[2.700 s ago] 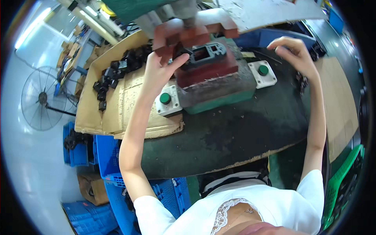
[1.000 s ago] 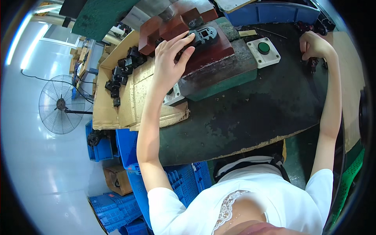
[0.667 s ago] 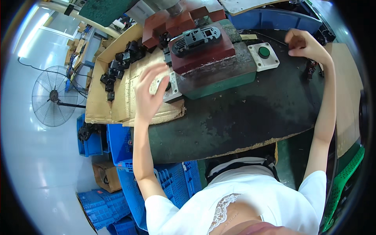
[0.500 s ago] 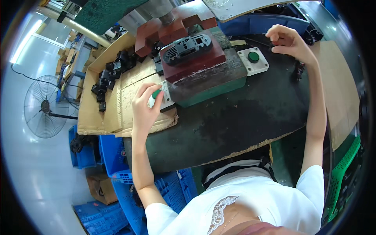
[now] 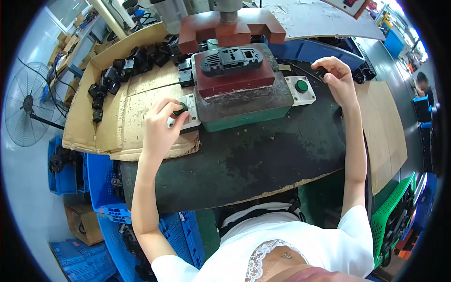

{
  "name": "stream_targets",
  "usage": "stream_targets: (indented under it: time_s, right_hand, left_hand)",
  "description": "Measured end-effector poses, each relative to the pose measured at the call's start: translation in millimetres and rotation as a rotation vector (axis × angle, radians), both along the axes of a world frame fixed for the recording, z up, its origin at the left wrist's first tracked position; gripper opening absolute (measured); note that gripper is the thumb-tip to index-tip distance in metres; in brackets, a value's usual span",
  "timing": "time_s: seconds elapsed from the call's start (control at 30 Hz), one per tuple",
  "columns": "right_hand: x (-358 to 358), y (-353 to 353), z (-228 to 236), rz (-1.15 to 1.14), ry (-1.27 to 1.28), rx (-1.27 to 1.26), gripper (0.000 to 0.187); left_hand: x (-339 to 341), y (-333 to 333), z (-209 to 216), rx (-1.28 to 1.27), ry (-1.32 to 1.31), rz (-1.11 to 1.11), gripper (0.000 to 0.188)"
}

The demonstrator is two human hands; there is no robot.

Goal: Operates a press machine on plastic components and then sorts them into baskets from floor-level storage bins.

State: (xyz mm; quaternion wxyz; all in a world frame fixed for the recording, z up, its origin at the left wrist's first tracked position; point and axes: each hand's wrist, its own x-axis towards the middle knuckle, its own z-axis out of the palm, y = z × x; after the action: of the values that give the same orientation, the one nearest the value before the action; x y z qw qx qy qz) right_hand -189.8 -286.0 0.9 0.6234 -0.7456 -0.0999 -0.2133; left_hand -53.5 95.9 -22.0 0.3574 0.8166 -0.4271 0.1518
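Observation:
My left hand (image 5: 161, 123) is at the left control box (image 5: 191, 112), its thumb and fingertips closed round the green push button (image 5: 180, 109). At the far right, my right hand (image 5: 337, 81) pinches a small black part (image 5: 321, 72) between thumb and fingers; its exact kind is unclear. Between my hands, a black plastic housing (image 5: 231, 61) with cut-outs lies on a dark red fixture block (image 5: 237, 84). Above and behind it hangs the press's red-brown notched block (image 5: 230, 29). A second green button (image 5: 301, 86) sits on the right control box (image 5: 307, 96), untouched.
Several black parts (image 5: 110, 80) lie in an opened cardboard box (image 5: 80, 134) on the left. A blue bin (image 5: 305, 50) stands behind the press. Flat cardboard (image 5: 383, 136) lies right of the dark tabletop (image 5: 263, 160). Blue crates (image 5: 105, 188) and a green crate (image 5: 380, 216) flank the table.
The whole view has shifted and turned. My left fingers have moved in closer round the green button. My right hand has come slightly nearer the right control box, and the black part shows more plainly.

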Motion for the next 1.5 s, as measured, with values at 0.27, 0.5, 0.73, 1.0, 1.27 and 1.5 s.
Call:
stream_targets:
  time_s: [0.27,0.5,0.73,1.0,1.27,1.5]
  right_hand:
    - [47.3,49.8,15.2,-0.221,-0.029,-0.239,0.014]
    - [89.3,76.5,18.0,-0.164,-0.122,-0.516,0.022]
    - [93.4,78.9,21.5,-0.025,-0.030,-0.463,0.011]
    - [89.1,73.1,24.4,-0.016,-0.213,-0.793,0.018]
    - [91.5,72.9,21.5,0.002,-0.048,-0.628,0.018]
    - [92.6,74.4,26.7,0.022,0.012,-0.603,0.015]
  left_hand:
    - [3.0,0.9,-6.4,-0.025,-0.045,-0.026,0.014]
    - [0.9,1.9,-5.3,-0.019,0.069,-0.037,0.016]
    - [4.4,4.6,-6.9,-0.027,-0.041,-0.059,0.012]
    - [0.8,2.7,-11.1,-0.099,-0.018,-0.057,0.009]
    - [0.9,3.7,-9.0,-0.059,-0.007,-0.056,0.009]
    - [-0.5,3.2,-5.9,-0.040,0.016,-0.058,0.010]
